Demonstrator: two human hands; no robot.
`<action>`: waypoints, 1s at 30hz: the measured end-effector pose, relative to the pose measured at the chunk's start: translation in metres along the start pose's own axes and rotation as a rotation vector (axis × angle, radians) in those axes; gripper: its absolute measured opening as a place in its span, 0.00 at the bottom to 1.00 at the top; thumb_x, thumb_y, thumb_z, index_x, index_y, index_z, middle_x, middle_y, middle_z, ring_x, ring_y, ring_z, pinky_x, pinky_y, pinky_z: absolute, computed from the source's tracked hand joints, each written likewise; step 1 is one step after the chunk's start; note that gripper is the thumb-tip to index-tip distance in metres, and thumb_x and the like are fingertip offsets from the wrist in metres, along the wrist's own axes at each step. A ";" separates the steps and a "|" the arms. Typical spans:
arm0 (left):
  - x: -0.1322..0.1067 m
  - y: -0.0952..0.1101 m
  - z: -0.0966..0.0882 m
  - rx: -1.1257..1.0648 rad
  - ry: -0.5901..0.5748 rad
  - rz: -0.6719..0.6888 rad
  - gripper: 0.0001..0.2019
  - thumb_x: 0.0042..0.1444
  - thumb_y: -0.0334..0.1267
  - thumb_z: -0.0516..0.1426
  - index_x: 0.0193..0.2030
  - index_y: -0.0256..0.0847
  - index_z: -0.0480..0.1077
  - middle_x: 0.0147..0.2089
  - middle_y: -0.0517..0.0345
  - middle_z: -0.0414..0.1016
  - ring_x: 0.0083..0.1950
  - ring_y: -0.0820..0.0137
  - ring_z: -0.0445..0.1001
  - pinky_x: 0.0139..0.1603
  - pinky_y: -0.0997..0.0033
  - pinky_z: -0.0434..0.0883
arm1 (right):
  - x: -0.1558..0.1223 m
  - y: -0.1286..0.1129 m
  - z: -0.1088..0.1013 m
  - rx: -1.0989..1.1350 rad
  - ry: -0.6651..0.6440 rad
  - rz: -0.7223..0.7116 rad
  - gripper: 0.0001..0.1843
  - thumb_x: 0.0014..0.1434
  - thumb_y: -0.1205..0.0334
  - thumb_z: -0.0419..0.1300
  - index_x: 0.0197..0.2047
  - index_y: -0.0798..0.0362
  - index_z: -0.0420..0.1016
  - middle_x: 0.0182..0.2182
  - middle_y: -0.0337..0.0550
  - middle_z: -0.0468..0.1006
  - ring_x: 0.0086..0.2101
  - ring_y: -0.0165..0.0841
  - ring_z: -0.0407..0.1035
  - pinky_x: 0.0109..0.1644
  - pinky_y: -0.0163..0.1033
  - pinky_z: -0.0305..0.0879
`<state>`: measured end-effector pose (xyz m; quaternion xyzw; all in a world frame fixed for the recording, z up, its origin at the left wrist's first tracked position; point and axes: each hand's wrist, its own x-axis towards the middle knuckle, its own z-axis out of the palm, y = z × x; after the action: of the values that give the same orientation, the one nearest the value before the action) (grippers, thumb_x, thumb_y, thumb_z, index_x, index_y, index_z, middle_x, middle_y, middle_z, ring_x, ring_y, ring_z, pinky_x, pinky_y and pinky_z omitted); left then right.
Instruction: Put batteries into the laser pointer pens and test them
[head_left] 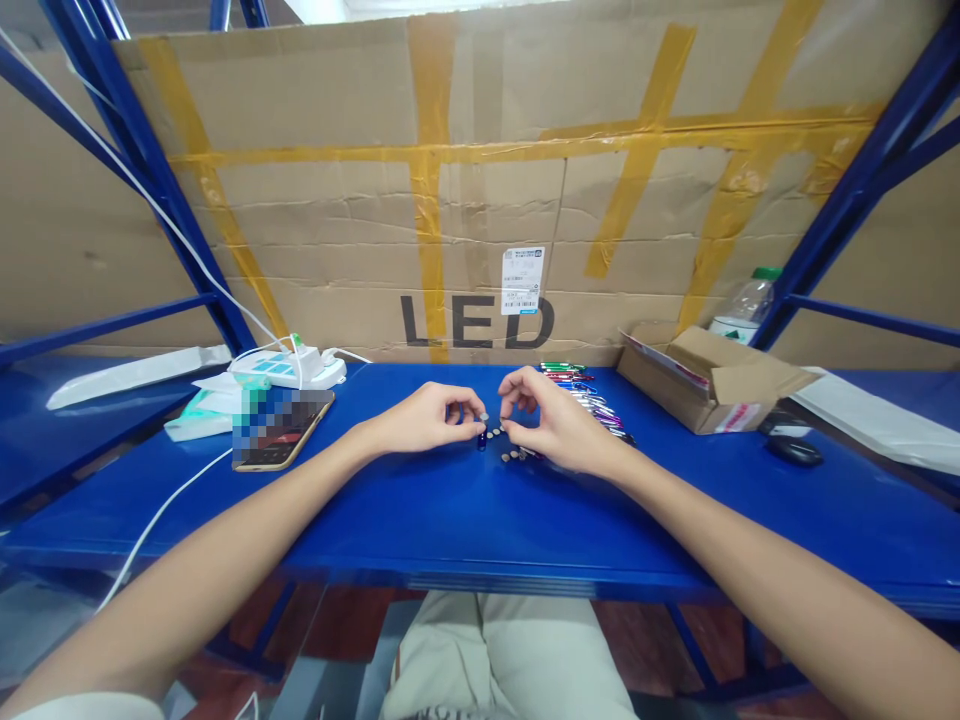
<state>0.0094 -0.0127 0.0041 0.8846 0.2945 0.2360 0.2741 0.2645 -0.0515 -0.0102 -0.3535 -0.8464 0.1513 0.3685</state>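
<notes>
My left hand (pixel 427 418) rests on the blue shelf top (pixel 450 510), its fingers curled around a small dark blue cylinder (pixel 481 440) that stands on the surface. My right hand (pixel 551 425) sits just to the right, thumb and forefinger pinched close to a few small round silver button cells (pixel 513 455) lying between the two hands. What the right fingers pinch is too small to make out. A row of small coloured keychain lights (pixel 581 390) lies behind my right hand.
A phone (pixel 281 428) lies left of my hands, with a white power strip (pixel 289 366) and cable behind it. An open cardboard box (pixel 705 385) and a water bottle (pixel 746 305) stand at the right. A dark mouse (pixel 793 450) lies beyond the box. A cardboard wall (pixel 480 200) closes the back.
</notes>
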 end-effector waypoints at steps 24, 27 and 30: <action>0.003 0.003 0.024 -0.183 -0.002 -0.022 0.14 0.63 0.48 0.65 0.46 0.38 0.78 0.35 0.61 0.76 0.34 0.72 0.68 0.36 0.72 0.66 | 0.000 -0.007 0.003 0.080 0.012 0.011 0.20 0.63 0.65 0.64 0.57 0.47 0.66 0.45 0.43 0.81 0.45 0.39 0.75 0.50 0.45 0.70; 0.003 0.002 0.027 -0.228 0.008 -0.034 0.15 0.63 0.49 0.65 0.45 0.37 0.77 0.33 0.61 0.74 0.34 0.72 0.68 0.36 0.72 0.66 | 0.000 -0.006 0.002 0.070 0.010 0.009 0.20 0.63 0.66 0.64 0.56 0.47 0.66 0.45 0.43 0.81 0.45 0.39 0.75 0.50 0.44 0.70; 0.003 0.001 0.028 -0.216 0.016 -0.040 0.15 0.62 0.49 0.65 0.45 0.37 0.77 0.32 0.62 0.73 0.33 0.72 0.68 0.36 0.72 0.65 | 0.000 -0.006 0.002 0.063 0.007 0.006 0.20 0.62 0.66 0.63 0.56 0.47 0.66 0.44 0.43 0.81 0.45 0.39 0.75 0.50 0.44 0.69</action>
<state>0.0286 -0.0213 -0.0150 0.8419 0.2870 0.2679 0.3701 0.2598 -0.0552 -0.0085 -0.3447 -0.8389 0.1779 0.3818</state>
